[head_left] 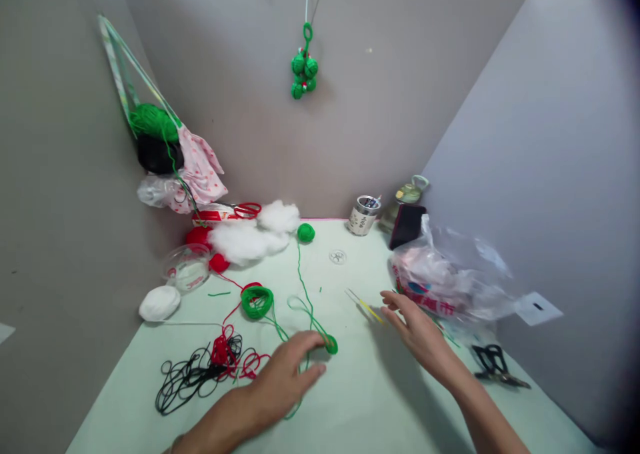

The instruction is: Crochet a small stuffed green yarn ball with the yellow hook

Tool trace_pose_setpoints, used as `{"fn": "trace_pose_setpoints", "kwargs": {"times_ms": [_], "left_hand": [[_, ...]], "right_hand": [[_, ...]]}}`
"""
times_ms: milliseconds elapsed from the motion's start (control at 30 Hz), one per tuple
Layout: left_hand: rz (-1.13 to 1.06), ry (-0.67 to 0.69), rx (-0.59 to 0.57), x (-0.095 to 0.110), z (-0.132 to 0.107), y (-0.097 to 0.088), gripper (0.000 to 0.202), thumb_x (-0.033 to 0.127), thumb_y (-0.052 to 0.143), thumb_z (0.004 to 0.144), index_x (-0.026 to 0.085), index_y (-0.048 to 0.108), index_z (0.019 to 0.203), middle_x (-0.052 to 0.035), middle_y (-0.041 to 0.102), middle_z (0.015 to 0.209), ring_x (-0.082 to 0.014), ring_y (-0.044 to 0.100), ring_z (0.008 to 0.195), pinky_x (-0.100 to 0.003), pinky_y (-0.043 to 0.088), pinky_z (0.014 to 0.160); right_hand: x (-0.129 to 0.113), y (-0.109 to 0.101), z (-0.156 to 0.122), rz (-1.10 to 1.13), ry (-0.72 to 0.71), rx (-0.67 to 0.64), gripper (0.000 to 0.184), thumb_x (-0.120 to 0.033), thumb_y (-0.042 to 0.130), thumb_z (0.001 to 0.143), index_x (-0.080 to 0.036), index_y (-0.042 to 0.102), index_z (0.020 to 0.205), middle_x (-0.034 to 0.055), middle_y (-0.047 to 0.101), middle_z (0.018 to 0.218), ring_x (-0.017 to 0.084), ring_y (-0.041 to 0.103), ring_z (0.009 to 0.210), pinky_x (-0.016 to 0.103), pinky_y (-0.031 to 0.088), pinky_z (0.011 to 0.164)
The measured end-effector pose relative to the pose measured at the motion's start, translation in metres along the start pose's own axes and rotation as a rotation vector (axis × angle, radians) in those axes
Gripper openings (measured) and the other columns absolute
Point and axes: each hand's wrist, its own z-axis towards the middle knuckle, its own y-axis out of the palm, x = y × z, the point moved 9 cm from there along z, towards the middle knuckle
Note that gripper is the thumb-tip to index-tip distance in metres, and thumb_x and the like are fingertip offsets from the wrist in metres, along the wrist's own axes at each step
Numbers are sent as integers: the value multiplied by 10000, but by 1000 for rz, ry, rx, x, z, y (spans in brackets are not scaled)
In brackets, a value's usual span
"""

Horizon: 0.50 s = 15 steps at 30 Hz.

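My left hand (286,377) rests low on the pale green table (360,401), its thumb and fingers closed around a small green crocheted piece (331,345) with green yarn (303,299) trailing from it to a small green ball (306,233) at the back. My right hand (416,329) hovers to the right with fingers stretched out, holding nothing, its fingertips close to a yellow-handled crochet hook (367,305) lying on the table.
A green yarn ring (257,301), tangled red and black threads (210,367), white stuffing (250,237), a white ball (159,303) and a clear dish (187,267) lie left. A plastic bag (450,281), black scissors (495,364) and a tin (363,215) stand right. Green balls (303,71) hang on the back wall.
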Motion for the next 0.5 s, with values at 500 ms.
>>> {"fn": "trace_pose_setpoints", "kwargs": {"times_ms": [500], "left_hand": [[469, 261, -60, -17, 12, 31, 370, 7, 623, 762, 219, 625, 1065, -72, 721, 1011, -273, 614, 1046, -387, 489, 957]], "right_hand": [[-181, 124, 177, -334, -435, -215, 327, -257, 598, 1015, -170, 657, 1324, 158, 691, 1312, 293, 626, 1264, 421, 503, 1046]]}}
